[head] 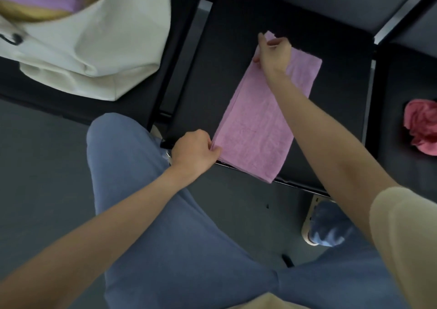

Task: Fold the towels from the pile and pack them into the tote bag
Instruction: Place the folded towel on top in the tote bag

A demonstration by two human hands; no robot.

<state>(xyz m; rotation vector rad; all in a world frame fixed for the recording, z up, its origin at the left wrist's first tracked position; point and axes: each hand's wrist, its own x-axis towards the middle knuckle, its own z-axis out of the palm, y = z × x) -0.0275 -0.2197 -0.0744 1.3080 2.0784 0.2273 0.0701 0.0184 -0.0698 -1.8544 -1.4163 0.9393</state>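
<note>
A pink towel, folded into a long strip, lies on the black chair seat. The left hand pinches its near corner; the right hand grips its far corner. Left of the seat stands the white tote bag, towels inside. Right of the seat lies a crumpled red towel.

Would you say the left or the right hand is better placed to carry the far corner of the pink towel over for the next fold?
Probably the right hand: it already pinches the pink towel's far corner, while the left hand holds the near corner.
</note>
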